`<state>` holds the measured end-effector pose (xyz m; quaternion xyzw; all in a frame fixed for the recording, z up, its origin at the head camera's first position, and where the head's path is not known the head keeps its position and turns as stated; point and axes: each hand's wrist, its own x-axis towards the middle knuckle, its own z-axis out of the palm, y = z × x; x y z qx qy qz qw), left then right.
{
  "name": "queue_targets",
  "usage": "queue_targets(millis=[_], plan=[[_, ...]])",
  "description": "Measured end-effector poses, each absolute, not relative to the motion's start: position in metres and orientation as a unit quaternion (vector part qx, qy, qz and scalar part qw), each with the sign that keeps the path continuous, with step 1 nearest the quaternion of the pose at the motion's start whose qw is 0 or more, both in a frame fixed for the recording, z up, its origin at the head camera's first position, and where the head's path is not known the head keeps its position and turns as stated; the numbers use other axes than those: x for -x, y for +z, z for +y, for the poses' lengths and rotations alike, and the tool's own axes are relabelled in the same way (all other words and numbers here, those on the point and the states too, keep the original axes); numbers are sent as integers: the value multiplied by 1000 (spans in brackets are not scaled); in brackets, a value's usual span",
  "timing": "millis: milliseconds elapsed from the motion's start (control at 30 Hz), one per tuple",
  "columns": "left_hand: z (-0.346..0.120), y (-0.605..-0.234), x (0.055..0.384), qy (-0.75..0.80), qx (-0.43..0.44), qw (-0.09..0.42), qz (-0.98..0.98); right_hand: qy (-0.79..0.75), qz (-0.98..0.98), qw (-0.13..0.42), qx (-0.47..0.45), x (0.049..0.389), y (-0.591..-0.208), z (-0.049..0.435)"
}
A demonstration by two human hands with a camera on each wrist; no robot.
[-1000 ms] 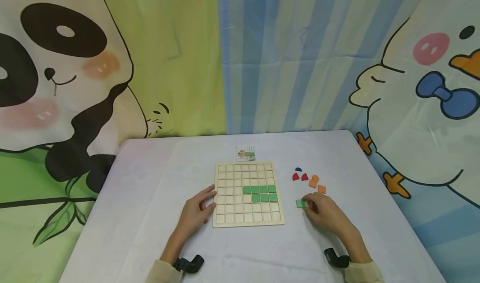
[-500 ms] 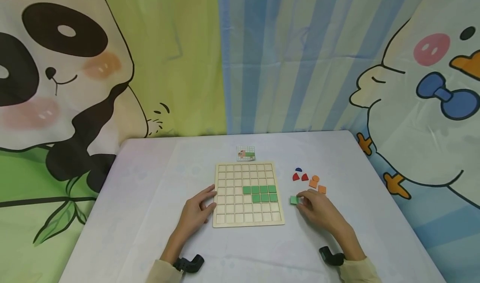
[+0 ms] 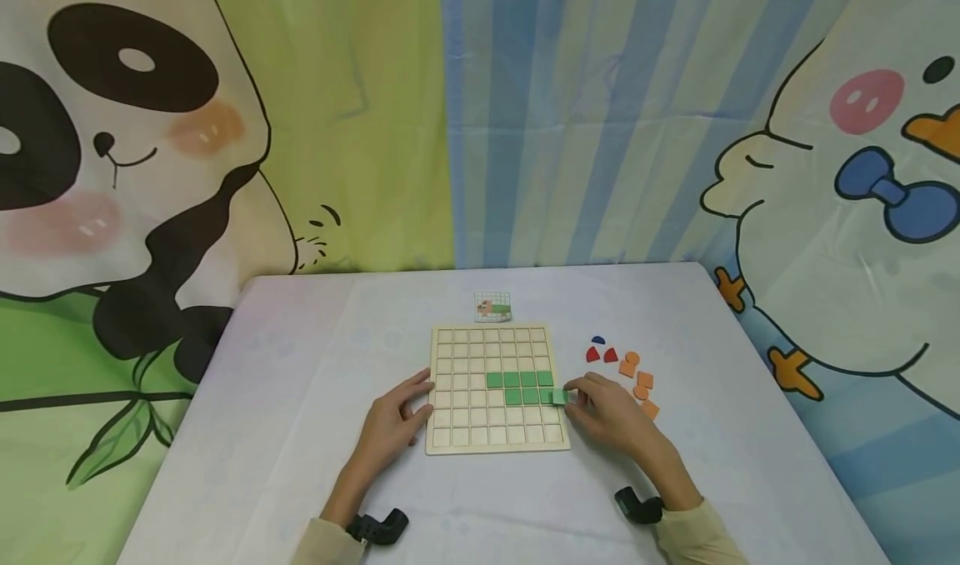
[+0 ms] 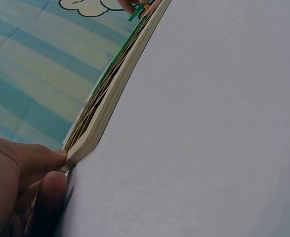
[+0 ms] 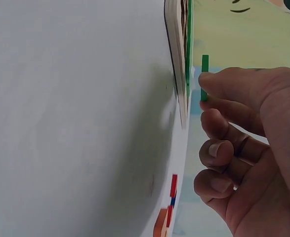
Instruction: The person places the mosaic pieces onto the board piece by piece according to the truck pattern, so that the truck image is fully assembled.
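1. My right hand (image 3: 611,415) pinches a green tile (image 3: 558,397), now come from the table (image 3: 337,340) to over the board's (image 3: 465,442) right edge.
2. That seemingly nears the carry's end.
3. My left hand (image 3: 392,417), unclenched, touches its left edge.

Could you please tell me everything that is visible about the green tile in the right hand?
The green tile is a flat, thin square; its material is unclear. The right hand pinches one side between its fingers. The right wrist view shows it edge-on, raised and apart from the wooden grid board. In the head view it overlaps that board's right edge.
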<state>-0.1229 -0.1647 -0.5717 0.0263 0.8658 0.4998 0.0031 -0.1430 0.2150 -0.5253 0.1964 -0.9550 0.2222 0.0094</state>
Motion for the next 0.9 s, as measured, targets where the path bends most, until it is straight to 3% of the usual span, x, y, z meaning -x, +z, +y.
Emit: queue_targets(millis=[900], plan=[[-164,-573,124,496,-20,5,868,218,-937,4,-274,156,-529,152]])
